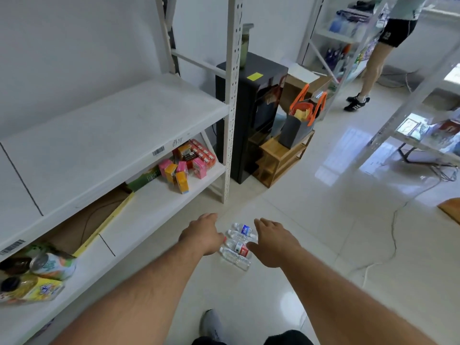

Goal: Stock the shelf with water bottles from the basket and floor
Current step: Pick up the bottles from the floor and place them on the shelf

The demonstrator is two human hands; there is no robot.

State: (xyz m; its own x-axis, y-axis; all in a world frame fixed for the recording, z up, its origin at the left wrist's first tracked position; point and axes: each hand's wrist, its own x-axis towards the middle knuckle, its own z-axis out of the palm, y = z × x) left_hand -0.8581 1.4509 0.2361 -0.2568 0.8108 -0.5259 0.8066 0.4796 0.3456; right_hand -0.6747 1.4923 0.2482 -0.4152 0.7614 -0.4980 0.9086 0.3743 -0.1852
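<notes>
Four water bottles (238, 246) lie side by side on the floor (311, 232) beside the shelf (112, 135) — long axes running across between the left hand (202, 234) and right hand (273, 241), both spread, empty, equally near.

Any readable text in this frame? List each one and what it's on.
Handwritten mark on the shelf edge: roughly "B3211", not certain.
Barcode stickers on that shelf edge: digits too small.
Bottle labels on the floor: blurred.
Juice cartons and cans: print unreadable.
Shorts logo on the other person: blurred.
Yellow note: no writing visible.
</notes>
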